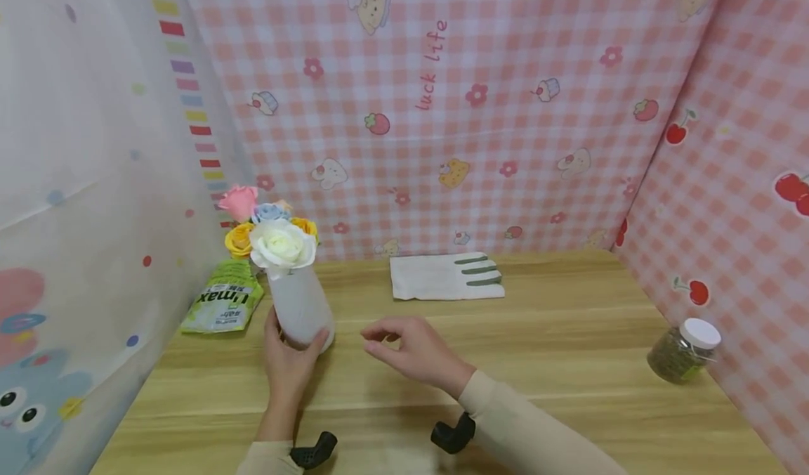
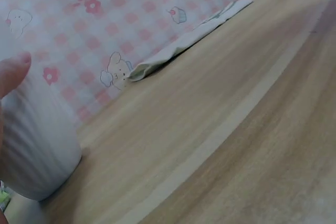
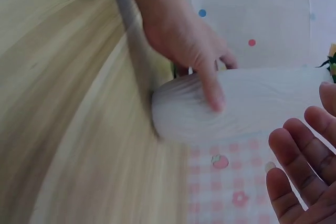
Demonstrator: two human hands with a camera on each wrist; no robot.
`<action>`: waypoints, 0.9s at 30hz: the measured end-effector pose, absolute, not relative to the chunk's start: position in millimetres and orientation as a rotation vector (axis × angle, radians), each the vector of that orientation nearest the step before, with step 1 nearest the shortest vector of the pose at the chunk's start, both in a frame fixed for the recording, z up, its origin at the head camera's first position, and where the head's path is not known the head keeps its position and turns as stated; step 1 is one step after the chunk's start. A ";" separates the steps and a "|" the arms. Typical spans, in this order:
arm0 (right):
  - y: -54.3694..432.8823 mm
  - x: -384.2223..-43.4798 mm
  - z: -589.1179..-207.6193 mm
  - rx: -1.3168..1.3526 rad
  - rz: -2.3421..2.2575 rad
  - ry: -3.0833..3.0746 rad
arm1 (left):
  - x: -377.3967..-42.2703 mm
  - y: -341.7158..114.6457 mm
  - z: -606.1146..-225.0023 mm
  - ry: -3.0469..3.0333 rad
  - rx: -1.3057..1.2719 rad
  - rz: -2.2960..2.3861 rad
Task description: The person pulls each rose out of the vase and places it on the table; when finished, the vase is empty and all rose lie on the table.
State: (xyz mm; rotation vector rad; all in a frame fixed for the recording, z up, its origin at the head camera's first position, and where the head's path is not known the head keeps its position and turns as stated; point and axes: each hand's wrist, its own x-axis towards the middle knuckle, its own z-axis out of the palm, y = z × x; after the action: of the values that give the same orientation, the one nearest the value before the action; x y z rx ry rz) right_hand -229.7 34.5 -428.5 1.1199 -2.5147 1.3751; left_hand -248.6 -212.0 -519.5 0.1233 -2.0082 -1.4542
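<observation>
A white ribbed vase [image 1: 302, 306] stands on the wooden table at the left, holding artificial roses [image 1: 283, 244] in white, pink, blue and yellow. My left hand [image 1: 289, 364] grips the vase low down, thumb on the near side and fingers round the far side. In the right wrist view that hand [image 3: 184, 38] wraps the vase [image 3: 252, 103] near its base. To the right of the vase, my right hand [image 1: 417, 354] hovers with loosely bent fingers, apart from it and holding nothing. The right wrist view shows its fingers [image 3: 294, 150] spread.
Behind the vase at the left lies a green and white packet [image 1: 222, 299]. A white glove with green stripes [image 1: 445, 277] lies flat near the back cloth. At the far right is a clear jar [image 1: 679, 354] with a white lid. Patterned cloths [image 1: 404, 159] enclose the table's back and sides.
</observation>
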 end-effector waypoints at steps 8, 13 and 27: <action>13.6 -240.6 -416.1 1.113 1.479 -2.464 | -246.7 -211.8 -525.5 -1.998 0.084 -1.362; -5.7 -253.1 -398.2 1.097 1.547 -2.376 | -245.9 -208.9 -528.4 -1.913 0.045 -1.248; -48.7 -272.6 -347.9 0.935 1.547 -2.354 | -246.1 -207.6 -524.0 -1.751 -0.094 -0.900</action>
State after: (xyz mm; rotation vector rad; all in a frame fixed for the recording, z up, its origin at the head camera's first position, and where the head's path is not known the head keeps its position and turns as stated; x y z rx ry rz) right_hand -272.6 -48.7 -347.9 0.9348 -2.3536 1.5471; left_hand -246.1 -207.6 -524.0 -0.0942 -1.7512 -0.9002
